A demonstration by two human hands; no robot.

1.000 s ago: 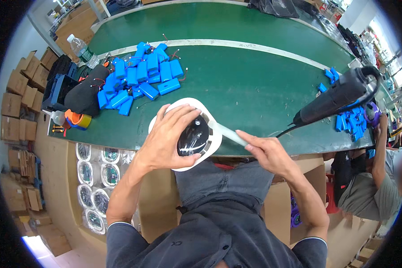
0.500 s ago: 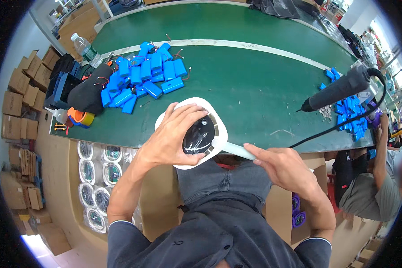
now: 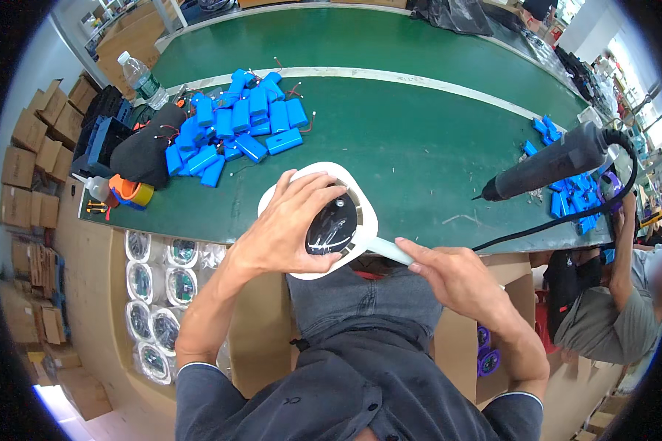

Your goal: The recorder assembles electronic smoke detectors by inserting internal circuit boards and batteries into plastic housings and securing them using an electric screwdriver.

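White housing (image 3: 365,226), blue packs (image 3: 240,115) beyond, corded tool (image 3: 548,163)

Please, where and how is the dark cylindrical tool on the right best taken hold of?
Probably around the middle of the dark cylindrical tool, from above, with the right hand once it frees the pale handle. The body is long, thick and slanted; the thin tip points lower left, and the cable loops along the near side.
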